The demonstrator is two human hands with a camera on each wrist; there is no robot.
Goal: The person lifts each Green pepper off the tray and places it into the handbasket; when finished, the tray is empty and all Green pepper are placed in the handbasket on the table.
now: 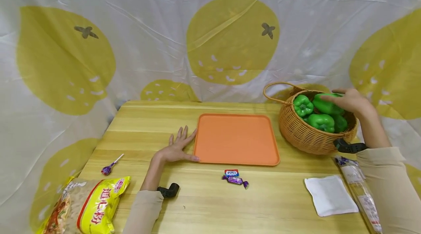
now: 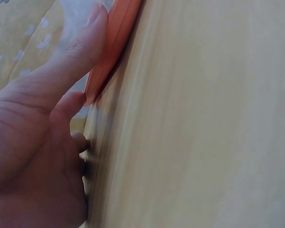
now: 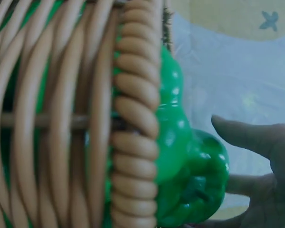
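My left hand (image 1: 175, 149) lies on the table with its fingers spread. Its thumb and index finger touch the left edge of an orange tray (image 1: 236, 139), and the left wrist view shows the thumb against the tray's rim (image 2: 115, 40). My right hand (image 1: 352, 100) reaches over a wicker basket (image 1: 306, 137) heaped with green bell peppers (image 1: 320, 122). Its fingers extend across the topmost bell pepper (image 1: 329, 103). In the right wrist view the thumb stands apart from that pepper (image 3: 206, 166), with other fingers partly hidden behind it.
Two wrapped candies (image 1: 235, 180) lie in front of the tray. At left are a lollipop (image 1: 111, 165) and a yellow food bag (image 1: 88, 204). A folded white cloth (image 1: 330, 195) and a long plastic package (image 1: 358, 194) lie at front right. A printed curtain (image 1: 158, 44) hangs behind the table.
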